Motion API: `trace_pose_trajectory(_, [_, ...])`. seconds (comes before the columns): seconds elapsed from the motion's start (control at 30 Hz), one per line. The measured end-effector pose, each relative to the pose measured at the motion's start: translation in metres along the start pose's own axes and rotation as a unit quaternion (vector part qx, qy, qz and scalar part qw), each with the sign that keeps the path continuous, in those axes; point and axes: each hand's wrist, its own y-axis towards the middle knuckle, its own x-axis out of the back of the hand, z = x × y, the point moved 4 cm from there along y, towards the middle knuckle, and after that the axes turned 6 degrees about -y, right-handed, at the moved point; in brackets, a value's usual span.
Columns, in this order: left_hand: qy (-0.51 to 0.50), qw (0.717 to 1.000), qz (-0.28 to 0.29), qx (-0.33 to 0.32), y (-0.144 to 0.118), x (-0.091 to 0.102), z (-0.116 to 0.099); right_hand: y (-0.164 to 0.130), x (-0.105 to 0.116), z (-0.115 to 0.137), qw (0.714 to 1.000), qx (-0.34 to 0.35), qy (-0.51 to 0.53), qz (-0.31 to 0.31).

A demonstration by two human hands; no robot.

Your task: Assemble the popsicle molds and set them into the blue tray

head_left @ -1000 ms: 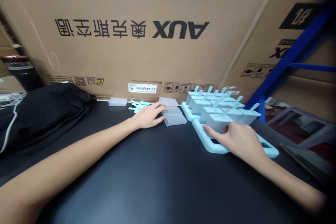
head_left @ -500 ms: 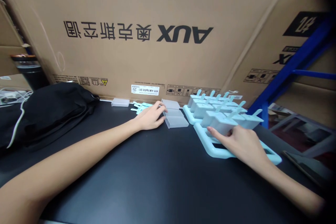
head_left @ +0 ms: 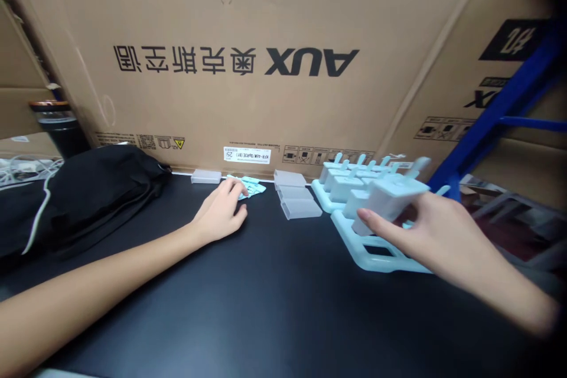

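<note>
Pale-blue plastic fills the right hand (head_left: 436, 233): its fingers (head_left: 376, 221) pinch one popsicle mould (head_left: 390, 196) by its sides, held just above the near end of the light-blue tray (head_left: 354, 245). The mould lies tilted, its long axis running from about eight o'clock up to two o'clock, with the stick handle (head_left: 420, 163) pointing to two o'clock and the closed bottom toward the tray's empty slots. Behind it, toward twelve o'clock, more filled moulds (head_left: 343, 180) stand upright in the tray, handles up.

At nine o'clock from the tray the left hand (head_left: 221, 215) rests on the black table (head_left: 266, 295), its fingers loosely curled and their tips touching a small heap of pale-blue sticks (head_left: 252, 187). Between that heap and the tray lie three clear mould sleeves (head_left: 299, 199) on their sides, and a fourth clear sleeve (head_left: 206, 176) sits by the cardboard box (head_left: 248, 59) at the table's far edge. A black bag (head_left: 84, 195) lies at the left.
</note>
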Motion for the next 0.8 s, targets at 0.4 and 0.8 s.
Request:
trace_pose_trajectory(0.4, [-0.059, 0.988, 0.041, 0.138, 0.004, -0.015, 0.055, 0.112, -0.063, 0.165, 0.923, 0.248, -0.2, 0.217])
trace_pose_trajectory(0.8, [-0.072, 0.989, 0.05, 0.122, 0.003, -0.016, 0.057, 0.129, -0.051, 0.202, 0.901, 0.314, -0.237, 0.183])
